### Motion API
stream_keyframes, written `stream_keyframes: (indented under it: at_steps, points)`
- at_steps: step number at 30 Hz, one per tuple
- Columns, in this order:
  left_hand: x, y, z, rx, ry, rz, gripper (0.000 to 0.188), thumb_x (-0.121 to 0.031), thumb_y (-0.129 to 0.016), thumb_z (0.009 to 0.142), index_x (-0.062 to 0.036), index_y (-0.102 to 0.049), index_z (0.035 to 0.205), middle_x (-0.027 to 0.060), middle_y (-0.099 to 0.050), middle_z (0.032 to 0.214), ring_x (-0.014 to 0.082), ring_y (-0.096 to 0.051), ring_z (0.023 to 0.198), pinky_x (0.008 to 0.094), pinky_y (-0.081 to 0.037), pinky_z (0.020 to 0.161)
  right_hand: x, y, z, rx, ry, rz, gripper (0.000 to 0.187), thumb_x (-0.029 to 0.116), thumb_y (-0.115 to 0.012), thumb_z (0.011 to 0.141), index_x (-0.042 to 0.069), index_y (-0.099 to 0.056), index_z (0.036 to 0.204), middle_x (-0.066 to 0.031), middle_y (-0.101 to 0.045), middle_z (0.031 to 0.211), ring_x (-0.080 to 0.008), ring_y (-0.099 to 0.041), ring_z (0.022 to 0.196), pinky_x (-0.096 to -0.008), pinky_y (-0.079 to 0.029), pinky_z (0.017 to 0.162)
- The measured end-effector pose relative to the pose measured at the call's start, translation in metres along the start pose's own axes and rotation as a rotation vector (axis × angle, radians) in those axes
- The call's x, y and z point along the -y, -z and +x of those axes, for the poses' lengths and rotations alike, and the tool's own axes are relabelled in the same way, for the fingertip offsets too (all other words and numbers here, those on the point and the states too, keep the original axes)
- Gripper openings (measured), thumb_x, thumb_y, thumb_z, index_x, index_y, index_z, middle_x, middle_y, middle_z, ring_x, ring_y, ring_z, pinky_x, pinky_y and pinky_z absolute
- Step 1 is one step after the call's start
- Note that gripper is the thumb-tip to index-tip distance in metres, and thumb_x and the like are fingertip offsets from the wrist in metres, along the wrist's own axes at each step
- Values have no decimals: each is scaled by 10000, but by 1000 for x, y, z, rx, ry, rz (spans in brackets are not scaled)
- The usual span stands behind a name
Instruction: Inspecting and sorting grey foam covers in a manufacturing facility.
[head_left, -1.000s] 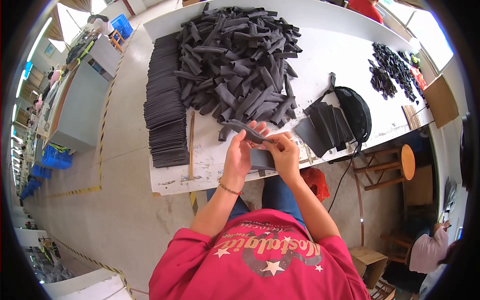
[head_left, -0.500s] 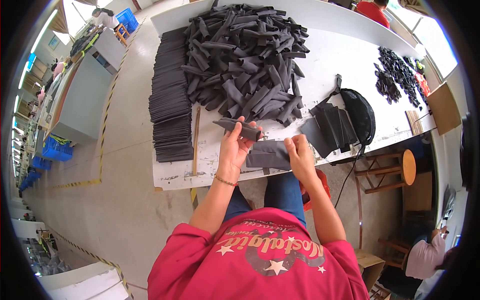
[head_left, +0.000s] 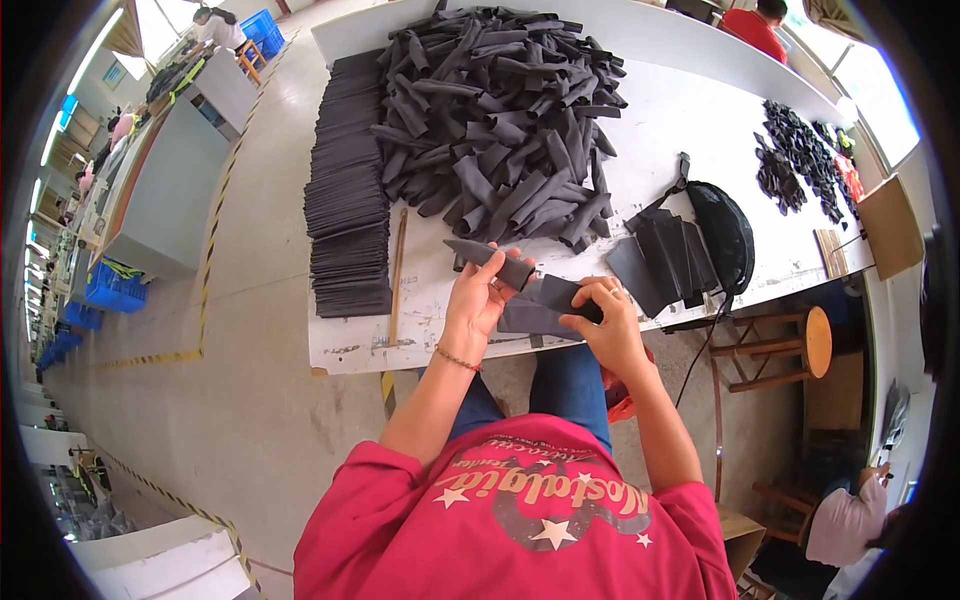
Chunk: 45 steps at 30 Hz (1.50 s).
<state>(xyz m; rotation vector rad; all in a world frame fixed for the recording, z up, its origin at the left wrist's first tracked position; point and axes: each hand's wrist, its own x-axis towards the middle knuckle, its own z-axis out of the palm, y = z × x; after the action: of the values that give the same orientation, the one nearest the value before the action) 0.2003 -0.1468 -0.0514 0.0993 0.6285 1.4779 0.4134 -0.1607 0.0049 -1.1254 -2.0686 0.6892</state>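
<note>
My left hand (head_left: 478, 300) is closed round a curled dark grey fabric piece (head_left: 480, 258), whose pointed end sticks out to the far left. Just to its right, my right hand (head_left: 612, 325) pinches another dark grey fabric piece (head_left: 562, 293) between thumb and fingers. That piece's left end meets or lies close by my left fingers; I cannot tell which. Below both hands a flat dark grey fabric piece (head_left: 525, 320) rests at the table's front edge. Beyond them rises a big heap of rolled dark fabric pieces (head_left: 510, 130).
Left of the heap runs a long row of stacked flat pieces (head_left: 347, 200), with a wooden stick (head_left: 398, 275) beside it on the white table (head_left: 680, 110). Rightward lie fanned dark pieces (head_left: 665, 262) and a black bag (head_left: 722, 235). A wooden stool (head_left: 815, 340) stands beyond the table's edge.
My right hand has lifted a fabric piece off the flat ones and tilted it up toward my left hand. My left hand has shifted slightly right with its piece.
</note>
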Motion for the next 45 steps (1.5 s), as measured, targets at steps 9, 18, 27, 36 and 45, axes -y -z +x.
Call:
stream_keyframes:
  at_steps: [9,18,27,36,45]
  points:
    - [2,1,2,19,-3,11,170,-85,-639,910,-48,-524,1030,194,-623,1073,387,-644,1003,500,-584,841,13,-7,-2,-158,-80,43,405,33,-808,636,10,-666,1015,-122,-665,978,-263,-606,925,-344,-469,846]
    - [3,-5,-6,54,32,55,196,-74,-647,904,-78,-518,1052,191,-643,1069,374,-652,1011,450,-555,879,10,-22,0,-275,22,17,186,15,-765,698,12,-669,857,-93,-659,866,-301,-588,896,-392,-470,873]
    - [6,-14,-15,86,33,32,235,-59,-638,904,-74,-498,1093,200,-642,1080,370,-652,1010,453,-549,886,12,-28,2,-368,262,-290,186,14,-741,718,36,-667,887,-62,-626,877,-291,-586,901,-451,-457,924]
    - [16,-32,-32,140,-99,112,322,-64,-606,925,-8,-475,1214,209,-636,1126,321,-620,1092,416,-511,946,35,-50,4,-311,167,-245,467,33,-747,721,26,-570,1153,-166,-569,1080,-373,-534,984,-481,-423,936]
    - [37,-22,-30,341,-85,56,270,-224,-533,990,24,-586,1084,180,-674,1068,270,-607,1108,393,-482,954,24,-53,1,-134,227,-110,359,15,-705,756,16,-514,1059,-191,-556,1046,-393,-550,924,-466,-458,796]
